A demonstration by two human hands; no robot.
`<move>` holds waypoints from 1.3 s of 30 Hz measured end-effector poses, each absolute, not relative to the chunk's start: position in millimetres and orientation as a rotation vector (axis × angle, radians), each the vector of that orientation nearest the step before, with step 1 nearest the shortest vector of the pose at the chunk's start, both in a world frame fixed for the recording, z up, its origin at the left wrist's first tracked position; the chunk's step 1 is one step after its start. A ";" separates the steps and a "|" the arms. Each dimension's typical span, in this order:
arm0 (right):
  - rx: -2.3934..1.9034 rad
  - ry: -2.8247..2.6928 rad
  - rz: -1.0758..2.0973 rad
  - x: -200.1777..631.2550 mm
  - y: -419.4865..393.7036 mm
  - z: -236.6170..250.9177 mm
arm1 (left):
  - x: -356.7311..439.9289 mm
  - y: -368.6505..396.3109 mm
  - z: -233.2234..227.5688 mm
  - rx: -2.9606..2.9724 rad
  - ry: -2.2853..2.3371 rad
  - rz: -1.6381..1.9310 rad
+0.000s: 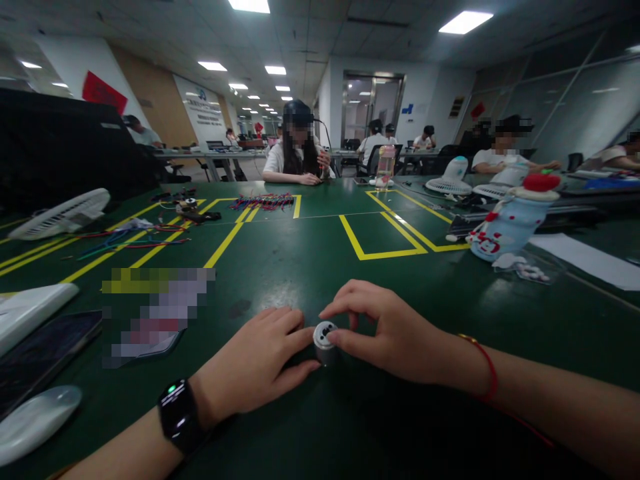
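Observation:
On the green tabletop in front of me stands a small silver metal cylinder [326, 355], upright, with a pale round top that has dark holes. My left hand [263, 353] grips its left side between thumb and index finger, the other fingers curled in. From the right, my right hand [385, 327] is bent over the cylinder. Its thumb rests on the edge of the top and its index fingertip is at the far rim. Whether anything small sits between those fingertips I cannot make out. A black smartwatch [181, 415] is on my left wrist, a red cord bracelet [487, 373] on my right.
Left lie a phone [47, 357], a white mouse [37, 423], a plastic packet [155, 320] and loose wires [135, 240]. Right stands a blue bottle [515, 223] beside a small bag [523, 269] and paper [590, 260]. A person [297, 153] sits opposite, near a wire bundle [263, 202].

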State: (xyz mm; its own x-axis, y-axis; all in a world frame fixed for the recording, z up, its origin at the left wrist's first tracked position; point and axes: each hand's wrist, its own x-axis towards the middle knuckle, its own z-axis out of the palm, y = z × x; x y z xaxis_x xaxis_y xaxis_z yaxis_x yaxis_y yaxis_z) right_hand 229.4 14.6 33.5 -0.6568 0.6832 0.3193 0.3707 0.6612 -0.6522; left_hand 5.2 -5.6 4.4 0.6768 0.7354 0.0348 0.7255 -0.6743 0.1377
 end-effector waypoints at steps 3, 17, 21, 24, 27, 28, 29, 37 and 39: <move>-0.800 -2.349 0.745 223.1 12.3 35.2 | 5.6 -5.5 4.2 2.790 1.207 0.121; -0.956 -2.548 0.777 258.4 18.2 10.2 | 5.4 -4.3 3.6 2.763 1.224 0.152; -0.891 -2.473 0.749 252.0 20.8 13.8 | 5.0 -3.9 3.5 2.757 1.233 0.137; -0.817 -2.339 0.718 242.0 23.5 30.1 | 4.8 -4.3 3.1 2.761 1.224 0.133; -0.749 -2.390 0.628 231.7 23.2 44.0 | 5.1 -4.8 3.1 2.770 1.217 0.133; -0.743 -2.430 0.596 229.0 22.7 46.4 | 5.3 -4.9 3.2 2.775 1.219 0.132; -0.746 -2.465 0.569 226.8 22.3 47.6 | 5.6 -4.9 3.4 2.779 1.220 0.130; -0.832 -2.516 0.614 224.8 22.0 48.2 | 5.7 -5.3 3.2 2.763 1.216 0.160; -0.856 -2.455 0.680 227.4 21.5 48.3 | 5.1 -5.2 2.6 2.762 1.219 0.173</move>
